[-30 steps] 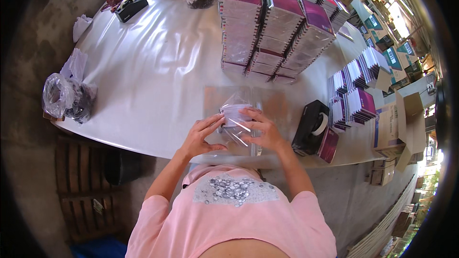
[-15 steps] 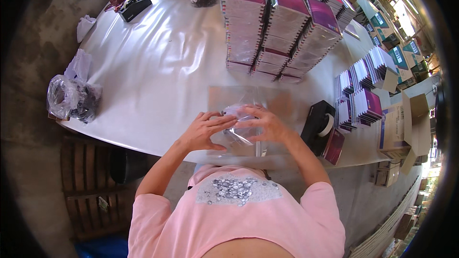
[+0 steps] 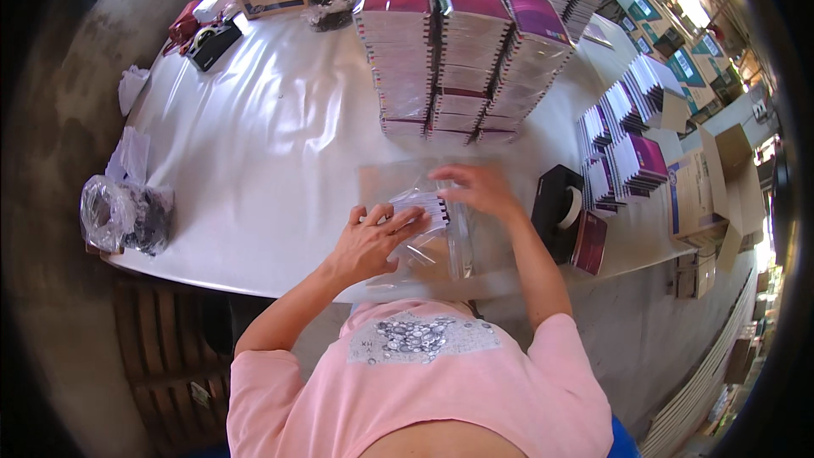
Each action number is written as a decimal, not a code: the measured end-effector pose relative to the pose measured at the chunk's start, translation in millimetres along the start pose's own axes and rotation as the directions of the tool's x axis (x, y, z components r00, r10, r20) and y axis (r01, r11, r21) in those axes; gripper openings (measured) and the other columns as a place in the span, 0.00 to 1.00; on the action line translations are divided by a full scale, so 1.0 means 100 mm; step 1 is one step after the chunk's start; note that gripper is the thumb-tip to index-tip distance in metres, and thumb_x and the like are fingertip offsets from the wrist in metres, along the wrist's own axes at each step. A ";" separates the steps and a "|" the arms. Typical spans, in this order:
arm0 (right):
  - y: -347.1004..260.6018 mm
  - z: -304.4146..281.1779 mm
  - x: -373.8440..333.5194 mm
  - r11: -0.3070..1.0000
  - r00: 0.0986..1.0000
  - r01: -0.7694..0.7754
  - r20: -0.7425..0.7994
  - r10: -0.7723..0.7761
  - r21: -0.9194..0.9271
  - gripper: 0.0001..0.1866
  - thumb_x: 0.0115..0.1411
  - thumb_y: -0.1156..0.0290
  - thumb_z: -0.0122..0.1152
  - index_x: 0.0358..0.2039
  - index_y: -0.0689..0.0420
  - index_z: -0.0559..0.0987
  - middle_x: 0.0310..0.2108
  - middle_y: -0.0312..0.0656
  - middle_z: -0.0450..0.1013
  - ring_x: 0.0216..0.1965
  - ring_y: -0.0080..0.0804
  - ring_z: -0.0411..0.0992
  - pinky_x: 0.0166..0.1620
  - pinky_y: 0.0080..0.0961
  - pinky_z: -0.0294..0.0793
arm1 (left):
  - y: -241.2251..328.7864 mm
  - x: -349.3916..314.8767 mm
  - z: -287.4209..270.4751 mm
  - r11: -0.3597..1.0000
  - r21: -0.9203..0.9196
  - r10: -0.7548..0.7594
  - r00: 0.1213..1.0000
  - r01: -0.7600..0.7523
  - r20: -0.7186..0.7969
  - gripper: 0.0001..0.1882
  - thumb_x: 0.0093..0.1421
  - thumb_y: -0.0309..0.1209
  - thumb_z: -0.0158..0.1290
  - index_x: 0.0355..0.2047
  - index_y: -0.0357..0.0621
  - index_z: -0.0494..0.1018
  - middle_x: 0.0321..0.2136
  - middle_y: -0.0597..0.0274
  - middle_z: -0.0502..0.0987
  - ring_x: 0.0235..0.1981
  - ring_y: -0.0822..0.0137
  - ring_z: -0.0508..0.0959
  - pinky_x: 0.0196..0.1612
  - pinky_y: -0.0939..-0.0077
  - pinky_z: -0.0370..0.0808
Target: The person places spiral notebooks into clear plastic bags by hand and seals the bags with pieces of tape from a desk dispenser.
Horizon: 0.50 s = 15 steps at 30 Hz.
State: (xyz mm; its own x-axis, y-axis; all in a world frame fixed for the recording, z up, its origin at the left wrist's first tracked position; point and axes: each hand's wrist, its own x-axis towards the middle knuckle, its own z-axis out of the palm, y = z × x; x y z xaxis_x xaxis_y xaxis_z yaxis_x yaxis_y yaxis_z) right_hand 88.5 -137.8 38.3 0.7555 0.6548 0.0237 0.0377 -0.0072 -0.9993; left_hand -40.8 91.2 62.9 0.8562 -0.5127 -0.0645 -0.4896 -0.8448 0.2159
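A small spiral-bound notebook stack (image 3: 415, 201) stands in front of me, its white page edges and dark binding teeth showing. Clear plastic film (image 3: 430, 248) lies loose around it. My left hand (image 3: 370, 240) bends its fingers over the stack's near left side and holds it, thumb apart. Just off the right end, my right hand (image 3: 479, 190) is open, its fingers stretched toward the far edge of the stack. Under the film, flat transparent sheets (image 3: 500, 171) with brownish patches lie on the table. Both palms are hidden.
Tall stacks of wrapped purple notebooks (image 3: 458, 59) rise beyond my hands. To the right are a black tape dispenser (image 3: 553, 203), more notebook stacks (image 3: 632, 165) and an open carton (image 3: 699, 191). Wrapped black rolls (image 3: 148, 219) sit at the left edge; another dispenser (image 3: 212, 45) is farther back.
My right hand has lifted away from the bundle toward the far right. My left hand has settled over the stack, whose bound edge now shows. The whole view has shifted slightly.
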 end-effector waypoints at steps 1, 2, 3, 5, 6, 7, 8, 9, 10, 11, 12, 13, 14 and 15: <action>0.02 0.07 0.09 0.983 0.990 -0.104 0.074 0.116 -0.149 0.12 0.50 0.72 0.60 0.36 0.59 0.81 0.47 0.42 0.72 0.50 0.28 0.68 0.53 0.26 0.65 | 0.00 0.01 -0.01 1.000 -0.002 0.016 1.000 -0.016 -0.021 0.47 0.39 0.38 0.62 0.61 0.68 0.55 0.59 0.78 0.60 0.54 0.64 0.63 0.50 0.55 0.58; 0.01 0.13 0.19 0.933 0.961 -0.193 0.133 0.242 -0.304 0.10 0.50 0.74 0.61 0.34 0.59 0.81 0.43 0.41 0.74 0.47 0.26 0.70 0.50 0.23 0.68 | -0.02 0.01 -0.03 1.000 0.005 0.029 0.999 -0.029 -0.022 0.47 0.39 0.38 0.62 0.61 0.68 0.55 0.59 0.78 0.60 0.54 0.64 0.63 0.50 0.55 0.58; -0.02 0.20 0.28 0.933 0.963 -0.193 0.122 0.239 -0.304 0.10 0.50 0.74 0.61 0.34 0.59 0.81 0.43 0.41 0.74 0.47 0.26 0.70 0.50 0.23 0.68 | -0.03 0.01 -0.04 0.999 -0.011 0.033 0.999 -0.033 0.006 0.47 0.39 0.37 0.62 0.62 0.68 0.55 0.59 0.76 0.59 0.56 0.66 0.61 0.52 0.53 0.58; -0.08 0.30 0.41 0.953 0.991 -0.097 0.057 0.118 -0.286 0.08 0.50 0.75 0.63 0.32 0.60 0.81 0.35 0.39 0.78 0.35 0.23 0.74 0.40 0.22 0.73 | -0.05 0.02 -0.05 0.998 -0.022 0.054 0.998 -0.053 0.035 0.47 0.39 0.36 0.62 0.62 0.67 0.54 0.59 0.74 0.59 0.59 0.69 0.60 0.53 0.51 0.57; -0.06 0.28 0.43 0.953 0.993 -0.098 0.039 0.114 -0.287 0.08 0.50 0.75 0.63 0.32 0.60 0.81 0.35 0.39 0.78 0.35 0.23 0.74 0.40 0.22 0.73 | -0.06 0.04 -0.06 0.996 -0.028 0.083 0.996 -0.083 0.010 0.47 0.39 0.36 0.62 0.62 0.66 0.55 0.59 0.73 0.59 0.59 0.70 0.59 0.53 0.50 0.57; 0.00 0.25 0.45 0.982 0.998 0.047 -0.036 -0.055 -0.184 0.09 0.50 0.76 0.64 0.33 0.60 0.80 0.34 0.40 0.77 0.33 0.22 0.74 0.39 0.21 0.73 | -0.06 0.07 -0.07 0.993 -0.033 0.114 0.993 -0.115 -0.015 0.47 0.39 0.36 0.62 0.62 0.65 0.55 0.59 0.71 0.59 0.60 0.70 0.58 0.54 0.49 0.56; -0.07 0.30 0.46 0.975 0.970 0.203 -0.115 -0.212 -0.090 0.11 0.49 0.77 0.65 0.35 0.61 0.79 0.32 0.40 0.77 0.32 0.21 0.74 0.38 0.20 0.73 | -0.08 0.06 -0.06 0.992 -0.033 0.123 0.992 -0.123 -0.014 0.47 0.39 0.36 0.62 0.62 0.65 0.55 0.59 0.71 0.59 0.60 0.70 0.58 0.54 0.49 0.56; -0.14 0.32 0.40 0.955 0.905 0.258 -0.383 -0.185 0.148 0.10 0.48 0.76 0.65 0.34 0.60 0.79 0.30 0.39 0.77 0.30 0.20 0.73 0.35 0.19 0.72 | -0.10 0.07 -0.07 0.989 -0.071 0.132 0.991 -0.132 0.000 0.47 0.39 0.36 0.62 0.62 0.66 0.55 0.60 0.71 0.58 0.61 0.70 0.57 0.54 0.48 0.56; -0.23 0.33 0.34 0.864 0.787 0.362 -0.612 -0.083 0.349 0.10 0.48 0.76 0.65 0.33 0.60 0.78 0.28 0.38 0.76 0.28 0.19 0.71 0.32 0.17 0.70 | -0.12 0.08 -0.07 0.984 -0.108 0.144 0.989 -0.142 0.013 0.47 0.39 0.36 0.62 0.61 0.67 0.55 0.60 0.71 0.58 0.61 0.69 0.57 0.55 0.47 0.55; -0.29 0.25 0.22 0.911 0.703 0.361 -0.700 -0.124 0.201 0.09 0.49 0.76 0.65 0.33 0.59 0.78 0.26 0.36 0.75 0.26 0.18 0.70 0.30 0.16 0.68 | -0.13 0.09 -0.08 0.983 -0.111 0.151 0.988 -0.149 0.013 0.47 0.39 0.36 0.62 0.61 0.67 0.55 0.60 0.71 0.58 0.61 0.69 0.57 0.55 0.47 0.55; -0.34 0.08 0.02 0.941 0.609 0.335 -0.774 -0.176 0.049 0.09 0.50 0.76 0.65 0.33 0.58 0.78 0.24 0.34 0.73 0.24 0.17 0.68 0.28 0.14 0.65 | -0.14 0.10 -0.09 0.986 -0.099 0.139 0.990 -0.135 0.039 0.47 0.38 0.36 0.62 0.61 0.68 0.55 0.61 0.71 0.55 0.62 0.69 0.56 0.56 0.45 0.54; -0.36 -0.03 -0.20 0.982 0.579 0.180 -0.799 -0.158 -0.064 0.09 0.50 0.75 0.65 0.34 0.57 0.78 0.23 0.33 0.72 0.24 0.17 0.67 0.28 0.13 0.63 | -0.18 0.10 -0.09 0.990 -0.087 0.114 0.991 -0.108 0.067 0.48 0.37 0.36 0.63 0.61 0.69 0.55 0.63 0.71 0.53 0.63 0.70 0.55 0.57 0.44 0.53; -0.38 -0.11 -0.47 0.985 0.547 0.016 -0.823 -0.151 -0.170 0.10 0.51 0.75 0.64 0.35 0.55 0.78 0.23 0.32 0.71 0.24 0.17 0.66 0.27 0.13 0.62 | -0.22 0.10 -0.10 0.990 -0.091 0.112 0.991 -0.106 0.070 0.48 0.37 0.36 0.63 0.61 0.69 0.55 0.63 0.71 0.53 0.63 0.70 0.55 0.57 0.44 0.53; -0.37 -0.14 -0.73 0.983 0.499 -0.107 -0.863 -0.079 -0.152 0.10 0.52 0.73 0.64 0.36 0.57 0.77 0.28 0.35 0.72 0.28 0.18 0.68 0.31 0.15 0.65 | -0.24 0.12 -0.10 0.989 -0.108 0.106 0.991 -0.097 0.083 0.49 0.36 0.37 0.64 0.61 0.71 0.55 0.64 0.72 0.50 0.64 0.67 0.52 0.58 0.42 0.49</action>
State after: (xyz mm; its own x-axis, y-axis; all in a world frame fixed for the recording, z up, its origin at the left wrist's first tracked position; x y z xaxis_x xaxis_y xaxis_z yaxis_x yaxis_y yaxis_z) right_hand 41.3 -196.2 74.3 0.9386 -0.3248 0.1167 0.0552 -0.1924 -0.9798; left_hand -17.2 107.2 66.6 0.7827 -0.6102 -0.1222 -0.5494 -0.7698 0.3249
